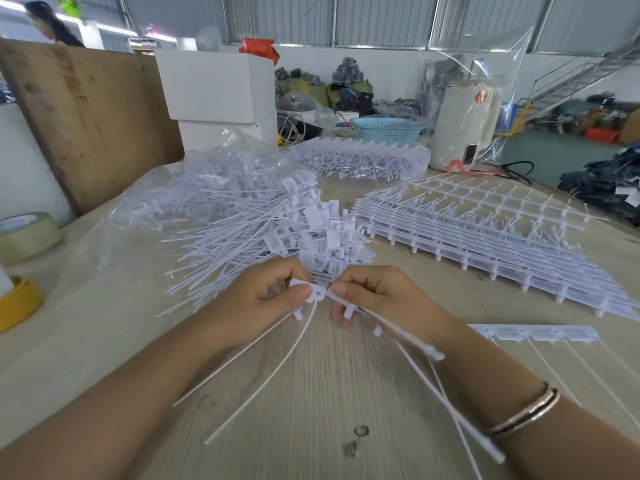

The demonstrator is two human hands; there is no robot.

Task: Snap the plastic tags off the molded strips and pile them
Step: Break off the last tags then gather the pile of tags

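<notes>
Both hands worked close over the tabletop (311, 393) — the left hand (263, 299) pinched a tag (317, 295), the right hand (377, 299) gripped its strip (408, 336), ready to snap. Just beyond lay the pile (263, 230), within easy dropping reach; stacked strips (485, 237) waited right.

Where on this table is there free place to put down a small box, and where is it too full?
Bare wood lies at the near edge of the table, between the forearms, and on the left, between the tape rolls and the pile of tags. Crowded: the far middle under that pile, and the right side under the stacked strips.
</notes>
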